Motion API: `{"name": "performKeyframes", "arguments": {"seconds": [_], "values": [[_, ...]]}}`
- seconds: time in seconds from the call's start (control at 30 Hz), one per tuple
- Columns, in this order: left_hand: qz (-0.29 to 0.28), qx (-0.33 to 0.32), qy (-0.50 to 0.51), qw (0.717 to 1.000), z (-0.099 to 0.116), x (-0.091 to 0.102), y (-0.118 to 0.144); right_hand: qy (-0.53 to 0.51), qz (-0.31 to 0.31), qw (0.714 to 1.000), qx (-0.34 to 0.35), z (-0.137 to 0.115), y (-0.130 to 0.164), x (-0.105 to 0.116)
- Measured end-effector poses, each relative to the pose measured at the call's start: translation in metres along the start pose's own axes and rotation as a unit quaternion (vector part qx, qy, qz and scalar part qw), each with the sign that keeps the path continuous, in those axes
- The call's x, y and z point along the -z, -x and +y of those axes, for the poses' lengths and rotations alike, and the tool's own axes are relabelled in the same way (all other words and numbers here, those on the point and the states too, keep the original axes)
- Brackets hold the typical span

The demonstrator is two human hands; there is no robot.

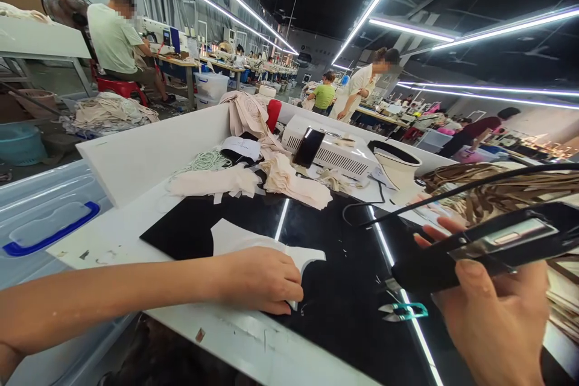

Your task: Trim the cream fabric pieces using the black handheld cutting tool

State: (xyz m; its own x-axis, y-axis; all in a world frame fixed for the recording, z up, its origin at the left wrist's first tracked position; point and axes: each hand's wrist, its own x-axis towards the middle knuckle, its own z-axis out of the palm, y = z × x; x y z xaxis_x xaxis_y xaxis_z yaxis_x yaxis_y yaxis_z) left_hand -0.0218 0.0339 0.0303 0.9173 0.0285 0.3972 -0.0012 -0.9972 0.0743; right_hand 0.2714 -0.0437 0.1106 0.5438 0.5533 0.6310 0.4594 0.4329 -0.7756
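Note:
My left hand (265,280) lies on a white cut fabric piece (244,240), its fingers curled and pressed together over the near right edge. That piece rests on a shiny black work surface (344,313). In my right hand (493,313) is a black corded handheld tool (434,268) with a metal plate on its side and a small metal tip pointing left, held above the surface. Below the tip lie teal-handled thread snips (404,312). A black fabric piece (181,229) lies under and left of the white one. Small scraps dot the surface.
Behind are stacked cream fabric pieces (294,184), green cord (205,161), a phone (309,148) leaning on a white vented machine (348,157), and brown strips (479,184) at right. A plastic bin (45,223) stands left. Co-workers sit and stand beyond the table's raised edge.

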Motion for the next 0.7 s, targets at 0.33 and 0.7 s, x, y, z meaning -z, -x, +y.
{"name": "performKeyframes", "arguments": {"seconds": [0.33, 0.7], "values": [[0.046, 0.065, 0.127, 0.989, 0.001, -0.007, -0.002, -0.106, -0.041, 0.993, -0.042, -0.014, 0.013, -0.036], [0.067, 0.135, 0.219, 0.964, 0.002, -0.009, -0.007, -0.26, -0.081, 0.959, -0.079, -0.051, 0.076, -0.077]]}}
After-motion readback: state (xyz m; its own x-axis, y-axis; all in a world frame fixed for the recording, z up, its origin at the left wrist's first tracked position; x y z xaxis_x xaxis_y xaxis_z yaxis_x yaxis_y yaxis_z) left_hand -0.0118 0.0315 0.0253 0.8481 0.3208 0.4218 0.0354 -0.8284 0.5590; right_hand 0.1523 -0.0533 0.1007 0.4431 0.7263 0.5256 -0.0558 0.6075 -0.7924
